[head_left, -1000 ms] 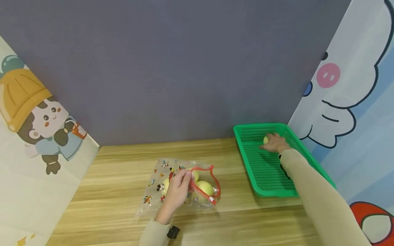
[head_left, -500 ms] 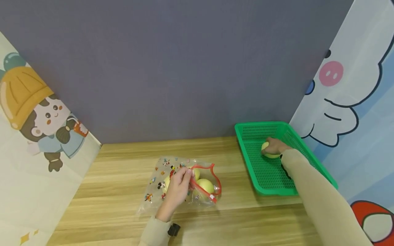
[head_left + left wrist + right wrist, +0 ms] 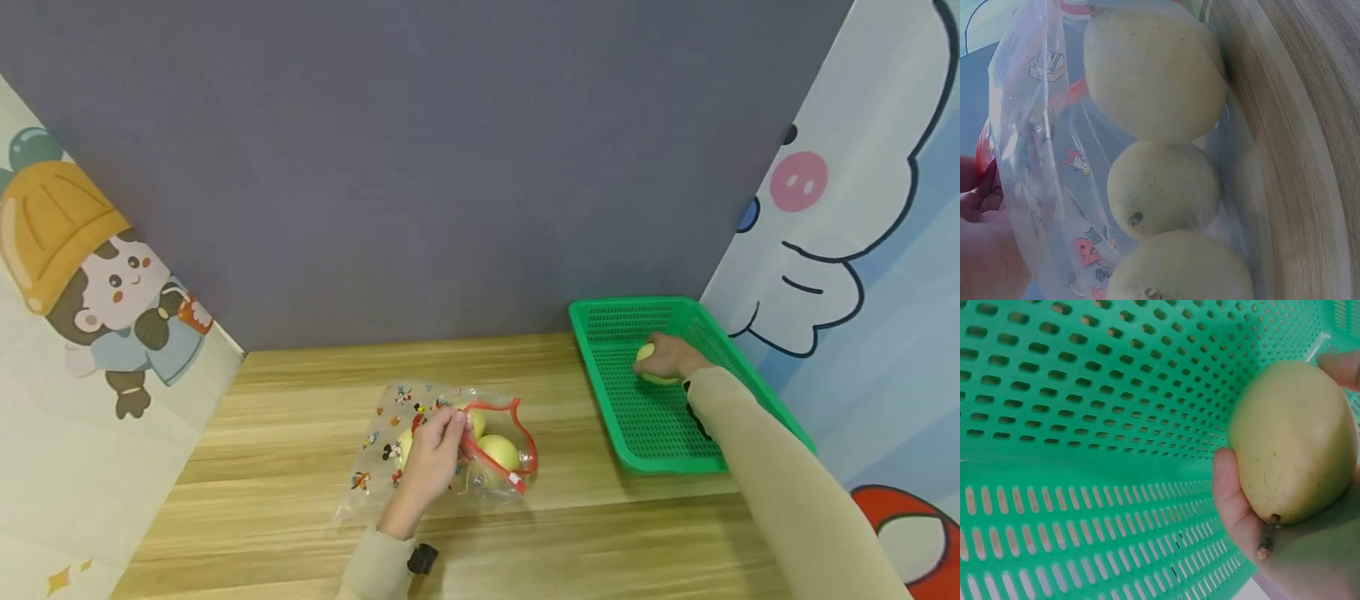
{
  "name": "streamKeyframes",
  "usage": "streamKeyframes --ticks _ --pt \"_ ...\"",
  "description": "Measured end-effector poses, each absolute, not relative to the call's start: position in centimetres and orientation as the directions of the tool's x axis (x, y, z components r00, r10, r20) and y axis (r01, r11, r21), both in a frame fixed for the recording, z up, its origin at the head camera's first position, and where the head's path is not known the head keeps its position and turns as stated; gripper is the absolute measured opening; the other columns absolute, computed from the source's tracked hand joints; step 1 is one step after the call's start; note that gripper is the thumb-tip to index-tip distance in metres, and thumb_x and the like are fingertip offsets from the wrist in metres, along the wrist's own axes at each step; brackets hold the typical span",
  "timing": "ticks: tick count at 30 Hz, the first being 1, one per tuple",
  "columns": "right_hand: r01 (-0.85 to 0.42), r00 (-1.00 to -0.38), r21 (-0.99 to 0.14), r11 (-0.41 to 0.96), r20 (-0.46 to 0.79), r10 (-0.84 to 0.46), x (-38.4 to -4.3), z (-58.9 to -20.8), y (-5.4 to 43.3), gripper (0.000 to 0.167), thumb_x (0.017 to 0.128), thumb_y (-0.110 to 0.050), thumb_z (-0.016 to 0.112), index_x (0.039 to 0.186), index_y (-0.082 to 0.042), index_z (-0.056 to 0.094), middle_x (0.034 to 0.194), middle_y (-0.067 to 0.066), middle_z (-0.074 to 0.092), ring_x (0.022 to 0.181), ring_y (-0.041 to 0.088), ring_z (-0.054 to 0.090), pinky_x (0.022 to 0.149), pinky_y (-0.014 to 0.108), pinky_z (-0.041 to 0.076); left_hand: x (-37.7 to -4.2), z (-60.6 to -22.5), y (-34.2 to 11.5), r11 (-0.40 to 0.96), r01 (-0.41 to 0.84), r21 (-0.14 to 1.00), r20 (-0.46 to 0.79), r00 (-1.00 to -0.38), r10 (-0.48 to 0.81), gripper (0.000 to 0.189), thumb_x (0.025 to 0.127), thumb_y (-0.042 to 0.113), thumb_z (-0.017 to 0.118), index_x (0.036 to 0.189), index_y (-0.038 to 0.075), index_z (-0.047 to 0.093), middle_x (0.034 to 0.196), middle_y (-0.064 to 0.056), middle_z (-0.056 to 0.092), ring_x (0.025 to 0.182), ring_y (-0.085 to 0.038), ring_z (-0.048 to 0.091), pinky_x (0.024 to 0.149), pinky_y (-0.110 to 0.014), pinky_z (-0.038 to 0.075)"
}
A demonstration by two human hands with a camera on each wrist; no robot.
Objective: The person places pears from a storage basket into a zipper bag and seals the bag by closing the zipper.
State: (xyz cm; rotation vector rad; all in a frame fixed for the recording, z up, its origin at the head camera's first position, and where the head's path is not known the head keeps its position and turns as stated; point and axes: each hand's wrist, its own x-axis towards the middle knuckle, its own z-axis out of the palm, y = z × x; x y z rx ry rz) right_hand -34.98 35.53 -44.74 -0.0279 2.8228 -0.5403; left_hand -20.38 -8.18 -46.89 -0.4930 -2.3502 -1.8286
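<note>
My left hand pinches the red-edged mouth of a clear zip bag printed with cartoon figures. Inside the bag lie pale yellow pears; the left wrist view shows a large pear with two more below it, behind the plastic. At the right, my right hand reaches into a green basket. It grips a yellow-green pear, thumb and fingers on opposite sides. The pear's stem points toward the wrist in the right wrist view. My palm hides part of its underside.
The bag lies on a wood-grain table, left of the basket. A grey panel stands behind the table. Cartoon-printed walls flank both sides, the right one close by the basket.
My right hand, spread over the pear in the basket one second ago, has lowered and curled its fingers round it. My left hand keeps its place at the bag's mouth.
</note>
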Motion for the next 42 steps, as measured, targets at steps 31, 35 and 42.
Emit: streamKeyframes --ticks 31,35,42 --pt "-0.094 -0.996 -0.417 0.904 0.029 -0.09 -30.8 -37.0 30.1 0.07 0.09 -0.04 0.064 0.141 0.003 0.044 0.117 0.023 0.054 0.092 0.034 0.051 0.07 0.044 0.046 -20.5 -47.2 -8.1 0.161 0.292 0.943 0.266 -0.95 0.166 0.027 0.11 0.017 0.046 0.096 0.001 0.063 0.077 -0.008 0.061 0.063 -0.018 0.061 0.056 -0.031 0.058" --pt "-0.112 -0.994 -0.439 0.892 0.059 -0.095 -29.8 -36.3 29.1 0.066 0.09 -0.038 0.064 0.14 0.001 0.045 0.116 0.022 0.053 0.09 0.033 0.051 0.068 0.042 0.045 -20.5 -47.2 -8.1 0.168 0.298 0.94 0.271 -0.948 0.168 0.028 0.11 0.018 0.046 0.096 0.001 0.063 0.077 -0.008 0.06 0.062 -0.018 0.061 0.056 -0.031 0.058" --pt "-0.156 -0.986 -0.486 0.86 0.123 -0.11 -28.1 -35.1 27.6 0.065 0.092 -0.039 0.064 0.141 -0.001 0.045 0.114 0.019 0.055 0.085 0.031 0.053 0.06 0.037 0.046 -20.5 -47.2 -7.9 0.184 0.299 0.936 0.271 -0.948 0.164 0.03 0.11 0.02 0.046 0.095 -0.001 0.063 0.076 -0.009 0.06 0.062 -0.018 0.062 0.056 -0.031 0.058"
